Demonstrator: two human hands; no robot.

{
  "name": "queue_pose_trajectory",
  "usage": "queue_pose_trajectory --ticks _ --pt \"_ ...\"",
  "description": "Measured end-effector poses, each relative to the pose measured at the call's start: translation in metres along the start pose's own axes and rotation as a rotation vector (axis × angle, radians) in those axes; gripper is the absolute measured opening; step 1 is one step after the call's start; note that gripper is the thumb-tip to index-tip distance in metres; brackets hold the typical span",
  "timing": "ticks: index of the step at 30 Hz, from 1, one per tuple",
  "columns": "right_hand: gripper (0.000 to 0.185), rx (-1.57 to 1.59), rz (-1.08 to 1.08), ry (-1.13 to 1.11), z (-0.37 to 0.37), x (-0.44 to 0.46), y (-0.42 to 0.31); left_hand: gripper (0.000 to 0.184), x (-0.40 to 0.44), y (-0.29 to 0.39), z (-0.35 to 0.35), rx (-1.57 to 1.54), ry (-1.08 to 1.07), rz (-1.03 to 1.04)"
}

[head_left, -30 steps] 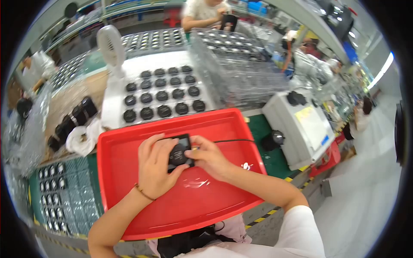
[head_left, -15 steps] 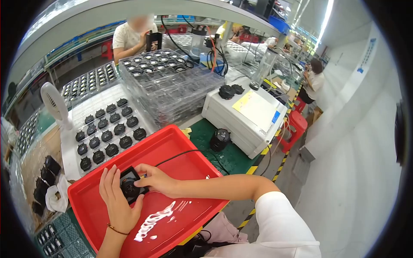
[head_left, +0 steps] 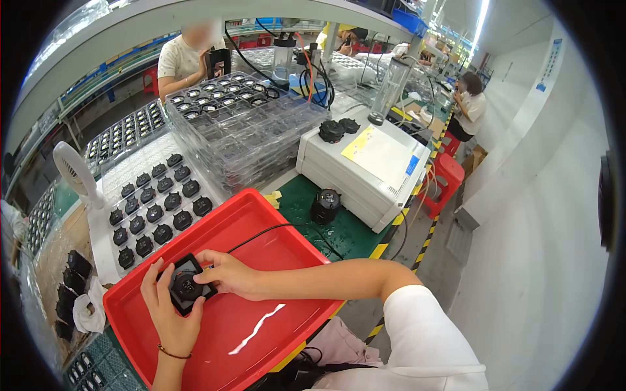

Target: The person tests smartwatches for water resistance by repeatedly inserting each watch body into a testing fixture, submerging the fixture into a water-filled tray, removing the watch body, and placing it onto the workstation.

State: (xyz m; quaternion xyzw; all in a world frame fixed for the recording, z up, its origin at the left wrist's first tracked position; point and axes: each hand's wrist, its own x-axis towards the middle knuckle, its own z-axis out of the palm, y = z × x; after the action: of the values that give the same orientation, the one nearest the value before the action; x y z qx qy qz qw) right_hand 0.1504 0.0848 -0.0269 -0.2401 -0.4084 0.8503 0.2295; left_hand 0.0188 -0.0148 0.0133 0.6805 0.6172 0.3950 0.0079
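Inside the red tray [head_left: 274,253] lies a black square device [head_left: 188,263] with a cable [head_left: 280,225] that appears to run from it over the tray's far rim. A round black watch-like piece [head_left: 186,285] sits on its face. My right hand [head_left: 229,274] pinches this round piece at its right side between thumb and fingers. My left hand [head_left: 171,314], with a bracelet at the wrist, grips the device's near left side, fingers curled along one edge and thumb at the lower edge. The undersides of both pieces are hidden.
Left of the tray, a white tray [head_left: 103,246] carries rows of round black pieces beside a small white fan [head_left: 73,168]. Clear plastic trays [head_left: 261,153] are stacked behind. A white box [head_left: 355,186] and a black cylindrical part [head_left: 325,206] stand right. Other people sit farther off.
The fingers of my left hand have curled in closer around the square device. My right hand stays on the round piece. The whole view has shifted slightly.
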Motion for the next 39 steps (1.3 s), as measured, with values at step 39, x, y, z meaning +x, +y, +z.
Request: queue_pose_trajectory --ticks 39 --pt "0.017 0.006 0.085 0.063 -0.0031 -0.0032 -0.0014 0.055 -0.0016 -0.0027 0.002 -0.031 -0.083 -0.039"
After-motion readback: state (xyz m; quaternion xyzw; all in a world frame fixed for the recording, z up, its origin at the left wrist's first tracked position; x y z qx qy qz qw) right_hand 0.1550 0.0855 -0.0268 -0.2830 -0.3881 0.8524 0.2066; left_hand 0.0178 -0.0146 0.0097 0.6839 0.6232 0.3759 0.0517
